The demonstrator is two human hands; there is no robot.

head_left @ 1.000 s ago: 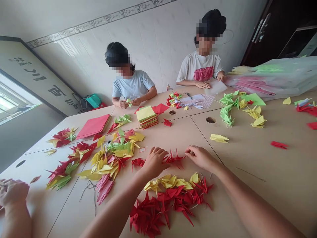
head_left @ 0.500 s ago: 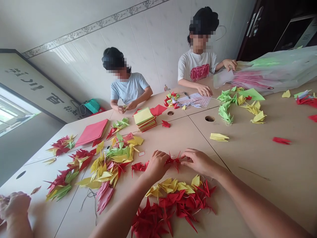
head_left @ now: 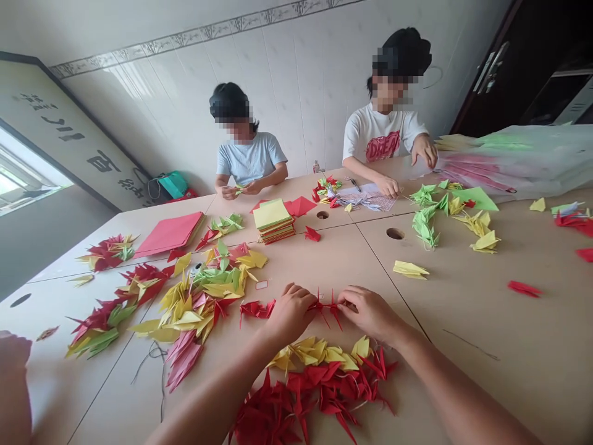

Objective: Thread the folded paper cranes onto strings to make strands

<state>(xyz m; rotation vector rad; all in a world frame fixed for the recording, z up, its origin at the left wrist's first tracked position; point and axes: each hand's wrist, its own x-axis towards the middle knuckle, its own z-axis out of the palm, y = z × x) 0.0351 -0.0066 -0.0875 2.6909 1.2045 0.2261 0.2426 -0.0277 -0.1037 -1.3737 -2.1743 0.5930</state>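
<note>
Two hands [head_left: 293, 309] [head_left: 368, 312] hold origami [head_left: 330, 307]; a shirt [head_left: 384, 146] reads "DREA".

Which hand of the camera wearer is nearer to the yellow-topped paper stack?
Left: the left hand is on the near side of the yellow-topped paper stack, slightly to its right; the right hand is farther off to the right.

Across the room runs a pale wall [head_left: 303, 117] with thin vertical seams and a patterned border strip [head_left: 204, 34], a patch of light glaring on its left stretch. Over to the left, bright daylight shows at the window [head_left: 16, 176], beside a big dark-framed board [head_left: 69, 148] with dark characters. A teal bag [head_left: 173, 184] sits near the board's lower end. On the far right there's a dark door [head_left: 482, 37] with a silvery handle [head_left: 498, 67]. The broad, light-brown desk [head_left: 532, 346] has dark seams and round holes [head_left: 395, 233] in its top.
</note>
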